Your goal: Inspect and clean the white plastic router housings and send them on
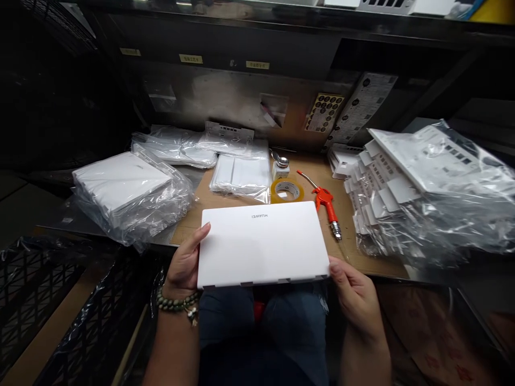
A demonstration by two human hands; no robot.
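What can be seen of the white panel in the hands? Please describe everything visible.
The panel is white, rectangular, smooth and plastic-looking. Grey HUAWEI lettering sits near its far edge, upside down in this view. Small notches break the near edge. Its face turns toward the camera; the underside is hidden. The left hand grips one end, thumb on the face; the right hand holds the opposite near corner. In view, it overlaps the brown board and the jeans.

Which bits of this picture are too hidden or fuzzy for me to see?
Head view, underside of the white panel: it faces away from the camera.
Head view, most fingers of the left hand: behind the panel.
Head view, words on the yellow labels: too small and blurred.
Head view, white pieces up high: cut off by the top edge.
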